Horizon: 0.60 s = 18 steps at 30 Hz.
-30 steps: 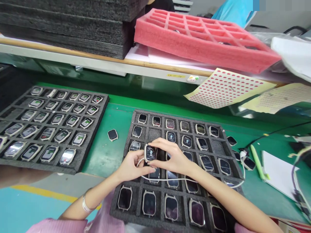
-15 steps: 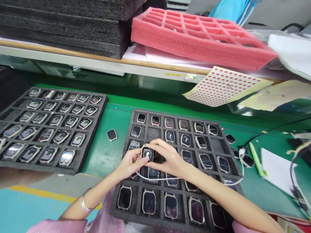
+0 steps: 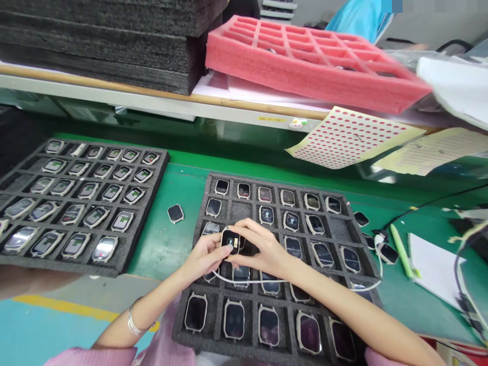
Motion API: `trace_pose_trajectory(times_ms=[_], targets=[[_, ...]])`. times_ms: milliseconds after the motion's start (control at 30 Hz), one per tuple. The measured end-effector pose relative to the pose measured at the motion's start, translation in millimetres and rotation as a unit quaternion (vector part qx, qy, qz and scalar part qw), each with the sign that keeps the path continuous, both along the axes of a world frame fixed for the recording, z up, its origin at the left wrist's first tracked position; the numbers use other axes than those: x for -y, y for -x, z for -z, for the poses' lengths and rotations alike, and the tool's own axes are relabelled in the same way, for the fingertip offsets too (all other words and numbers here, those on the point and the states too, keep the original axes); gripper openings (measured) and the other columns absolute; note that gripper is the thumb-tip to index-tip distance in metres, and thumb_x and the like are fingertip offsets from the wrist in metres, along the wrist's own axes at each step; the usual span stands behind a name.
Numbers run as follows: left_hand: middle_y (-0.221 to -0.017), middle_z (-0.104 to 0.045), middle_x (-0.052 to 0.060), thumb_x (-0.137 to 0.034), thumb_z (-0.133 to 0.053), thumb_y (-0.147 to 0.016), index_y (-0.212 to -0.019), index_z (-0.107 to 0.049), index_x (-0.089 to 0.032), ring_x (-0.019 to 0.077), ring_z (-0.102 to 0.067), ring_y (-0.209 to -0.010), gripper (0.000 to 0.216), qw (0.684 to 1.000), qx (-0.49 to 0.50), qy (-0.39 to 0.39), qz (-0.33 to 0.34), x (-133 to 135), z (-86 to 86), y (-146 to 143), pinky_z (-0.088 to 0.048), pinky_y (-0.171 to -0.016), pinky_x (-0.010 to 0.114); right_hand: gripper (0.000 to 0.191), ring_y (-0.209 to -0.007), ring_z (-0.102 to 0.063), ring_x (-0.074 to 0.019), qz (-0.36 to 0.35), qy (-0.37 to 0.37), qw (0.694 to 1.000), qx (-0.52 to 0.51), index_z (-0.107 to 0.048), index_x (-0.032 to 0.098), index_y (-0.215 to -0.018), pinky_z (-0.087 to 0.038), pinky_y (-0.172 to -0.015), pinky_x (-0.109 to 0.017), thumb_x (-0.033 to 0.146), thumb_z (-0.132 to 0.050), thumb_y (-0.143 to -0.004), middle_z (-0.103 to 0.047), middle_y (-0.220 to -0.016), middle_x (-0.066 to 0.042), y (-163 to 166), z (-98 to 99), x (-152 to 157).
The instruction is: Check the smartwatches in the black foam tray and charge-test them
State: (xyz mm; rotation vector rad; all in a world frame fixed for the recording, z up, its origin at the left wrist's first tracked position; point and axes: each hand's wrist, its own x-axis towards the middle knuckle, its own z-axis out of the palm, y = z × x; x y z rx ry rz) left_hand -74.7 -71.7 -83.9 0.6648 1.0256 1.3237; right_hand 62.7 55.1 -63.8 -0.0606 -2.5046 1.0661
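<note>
Between my two hands is a strapless smartwatch (image 3: pixel 231 240) with its screen lit, held just above a dark foam tray (image 3: pixel 241 208). My left hand (image 3: pixel 208 255) grips its left side, thumb on the screen's lower part. My right hand (image 3: pixel 263 246) is closed around its right side. A white cable (image 3: pixel 247 281) runs from below my fingers across the tray to the right; where it ends at the watch is hidden. Several more strapless watches lie in the tray's compartments, among them a watch with a lit dial (image 3: pixel 267 214).
At the left lies a second dark foam tray (image 3: pixel 143 208) of watches. One loose watch (image 3: pixel 176 213) rests on the green table between the trays. To the right are a green pen (image 3: pixel 400 249) and white paper (image 3: pixel 434 269). A shelf above holds a pink foam tray (image 3: pixel 305 76) and stacked black foam (image 3: pixel 152 61).
The held watch's screen has changed from a white-marked dial to a darker display with a small yellowish patch. Both hands stay in nearly the same place.
</note>
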Motion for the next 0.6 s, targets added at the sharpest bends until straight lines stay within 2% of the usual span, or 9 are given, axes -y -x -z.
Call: trace_pose_trajectory(times_ms=[67, 200, 267, 333, 467, 600], targets=[[-0.049, -0.056, -0.003, -0.045, -0.064, -0.077, -0.079, -0.054, -0.013, 0.0008, -0.023, -0.029, 0.034, 1.0, -0.004, -0.001, -0.001, 0, 1.4, 0, -0.012, -0.031, 0.017, 0.053, -0.088, -0.057, -0.0213, 0.0, -0.002, 1.0, -0.001, -0.051, 0.015, -0.124, -0.052, -0.076, -0.035, 0.033, -0.07, -0.079, -0.055, -0.099, -0.011, 0, 0.2, 1], [-0.047, -0.043, -0.008, -0.043, -0.067, -0.076, -0.084, -0.059, -0.013, 0.0019, -0.024, -0.034, 0.032, 0.999, -0.025, -0.009, -0.021, 3, 0.0, 0, -0.015, -0.034, 0.017, 0.053, -0.094, -0.055, -0.0219, -0.006, -0.004, 1.0, -0.007, -0.047, 0.018, -0.13, -0.052, -0.079, -0.037, 0.03, -0.067, -0.082, -0.054, -0.104, -0.011, -1, 0.3, -1], [-0.047, -0.041, -0.008, -0.041, -0.067, -0.076, -0.087, -0.061, -0.013, 0.0027, -0.026, -0.036, 0.031, 0.999, -0.045, -0.019, -0.024, 5, -0.9, 0, -0.016, -0.036, 0.018, 0.055, -0.098, -0.054, -0.0218, -0.028, 0.018, 0.999, -0.02, -0.046, 0.02, -0.131, -0.05, -0.082, -0.038, 0.027, -0.068, -0.081, -0.053, -0.107, -0.011, -1, -0.7, -3], [-0.048, -0.045, -0.007, -0.042, -0.065, -0.078, -0.087, -0.061, -0.012, 0.0029, -0.025, -0.037, 0.032, 0.998, -0.052, -0.031, -0.02, 6, -1.1, 1, -0.017, -0.037, 0.018, 0.056, -0.1, -0.054, -0.0212, -0.059, 0.073, 0.995, -0.029, -0.048, 0.02, -0.131, -0.049, -0.085, -0.039, 0.026, -0.071, -0.079, -0.054, -0.109, -0.011, 0, -2.4, -7], [-0.062, -0.063, 0.003, -0.046, -0.061, -0.08, -0.093, -0.062, -0.01, 0.0026, -0.025, -0.037, 0.038, 0.997, -0.048, -0.053, 0.019, 8, 0.9, 4, -0.018, -0.038, 0.019, 0.033, -0.095, -0.057, -0.0189, -0.086, 0.233, 0.969, -0.006, -0.061, 0.02, -0.118, -0.048, -0.085, -0.039, 0.025, -0.063, -0.086, -0.057, -0.103, -0.009, 3, -3.1, -10], [-0.06, -0.062, 0.003, -0.043, -0.06, -0.081, -0.091, -0.063, -0.01, 0.0029, -0.024, -0.038, 0.035, 0.994, -0.057, -0.068, 0.058, 11, 5.5, 6, -0.018, -0.039, 0.02, 0.026, -0.088, -0.058, -0.0175, -0.096, 0.347, 0.933, -0.005, -0.069, 0.021, -0.106, -0.049, -0.079, -0.036, 0.026, -0.071, -0.08, -0.058, -0.095, -0.007, 6, 2.9, -10]])
